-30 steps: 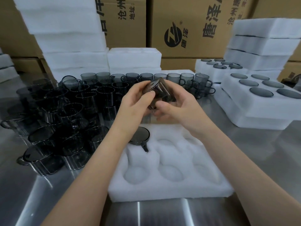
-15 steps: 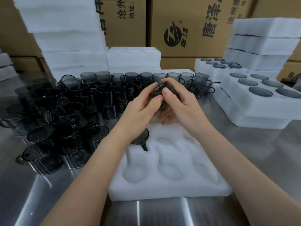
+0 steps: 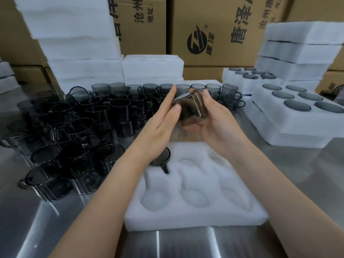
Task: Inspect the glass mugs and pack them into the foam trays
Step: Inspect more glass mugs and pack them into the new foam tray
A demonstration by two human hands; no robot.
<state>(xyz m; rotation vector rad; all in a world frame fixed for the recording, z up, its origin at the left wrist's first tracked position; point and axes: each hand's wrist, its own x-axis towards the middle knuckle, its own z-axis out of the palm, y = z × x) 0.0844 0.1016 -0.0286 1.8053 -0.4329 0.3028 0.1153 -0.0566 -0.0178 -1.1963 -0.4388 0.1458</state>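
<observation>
So, inspection step: mug (image 3: 191, 108) held tilted above far edge of tray (image 3: 195, 215); R hand (image 3: 214, 125) fingers curl round it, L hand (image 3: 160, 125) fingers straight, touching its side. Next, prob.: if OK, turn and seat it in free pocket beside seated mug (image 3: 162, 155), w/o knocking it.

Left hand (image 3: 160, 125) fingers straight, raised; right hand (image 3: 214, 123) palm up, fingers curled.

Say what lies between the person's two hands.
In the head view, a tilted smoky glass mug: the right hand grips it, the left hand touches its side.
</observation>
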